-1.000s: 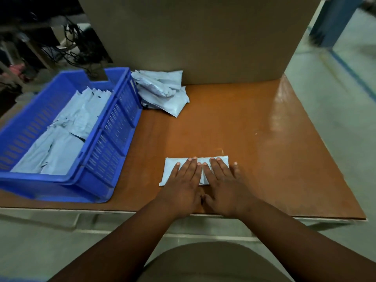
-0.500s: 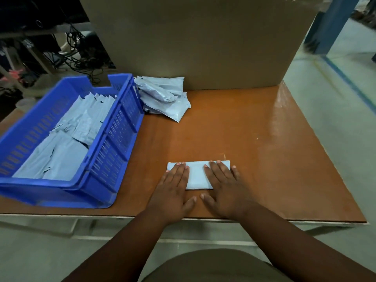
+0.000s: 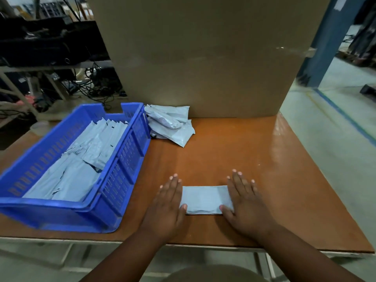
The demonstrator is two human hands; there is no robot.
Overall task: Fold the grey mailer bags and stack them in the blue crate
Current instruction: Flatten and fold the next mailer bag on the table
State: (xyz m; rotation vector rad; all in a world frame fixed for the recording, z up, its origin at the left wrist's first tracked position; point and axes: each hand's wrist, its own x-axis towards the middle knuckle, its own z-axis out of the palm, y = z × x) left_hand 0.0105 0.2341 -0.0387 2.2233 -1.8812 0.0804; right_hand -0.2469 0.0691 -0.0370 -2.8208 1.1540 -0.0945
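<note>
1. A brown table [image 3: 234, 151] with a smooth, faintly glossy top is seen from above; a pale strip runs along its near edge.
2. A large cardboard box [image 3: 199, 58] is stood on the far part of the table and fills most of the upper view.
3. To the right, a grey-green floor [image 3: 333, 139] marked with a blue line is seen, and a blue pillar [image 3: 325, 41] rises behind the box.
4. To the left, beyond the table, dark shelves [image 3: 40, 47] and tangled cables are visible, though the detail is too dim to be told.
5. A blue crate [image 3: 126, 157] with slotted walls is set on the left side of the table; folded grey bags [image 3: 81, 163] are laid inside it in overlapping rows.
6. A loose pile [image 3: 171, 125] of grey mailers is heaped just beside the crate's far right corner, against the foot of the box.
7. A folded bag [image 3: 204, 199] is laid flat near the table's front edge, well apart from the pile.
8. The left hand [image 3: 166, 204] is laid flat, fingers straight, on the bag's left end, with the thumb resting on the near left corner.
9. The right hand [image 3: 246, 202] is likewise spread flat over the bag's right end, its thumb touching the near right corner.
10. The middle of the bag is left uncovered between the two hands; nothing is gripped by either.
</note>
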